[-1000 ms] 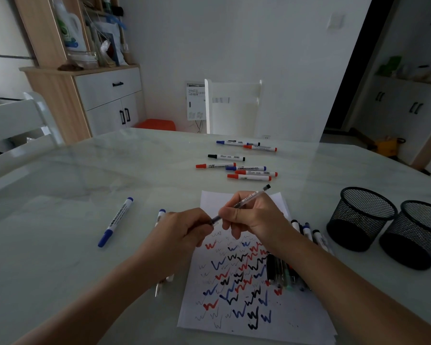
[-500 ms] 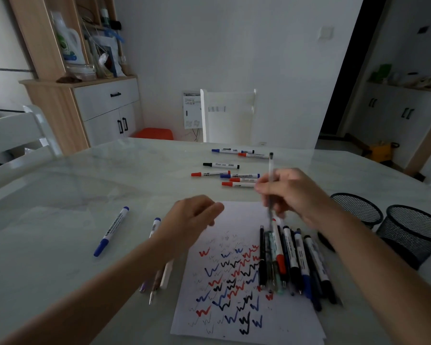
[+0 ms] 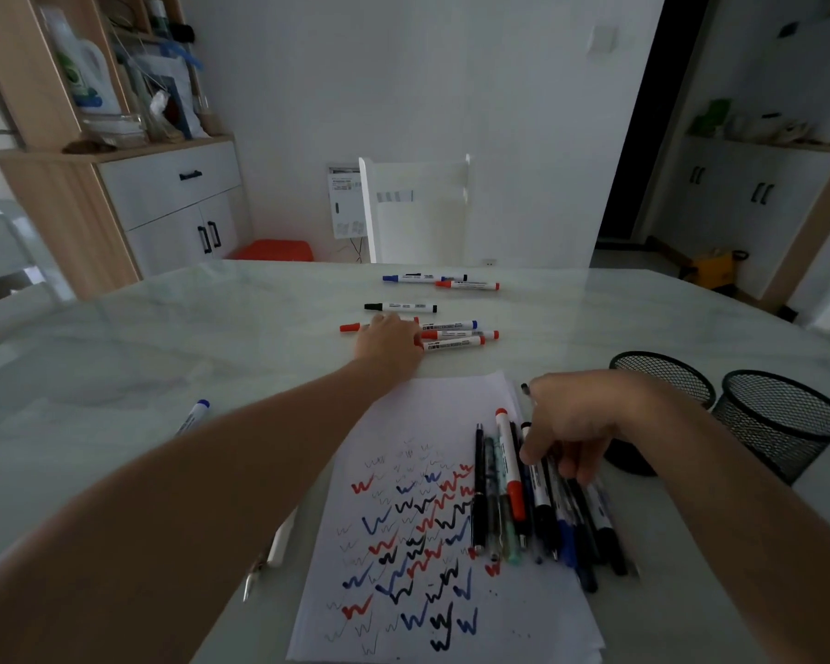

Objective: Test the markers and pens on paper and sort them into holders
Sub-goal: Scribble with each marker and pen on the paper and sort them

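touching far markers point(image 3: 453, 335) — left hand point(image 3: 388, 338)

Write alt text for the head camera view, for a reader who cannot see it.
A person's left hand reaches across a pale table to loose markers, while the right hand rests on a row of pens along the edge of scribble-covered paper. Two black mesh holders stand at right.
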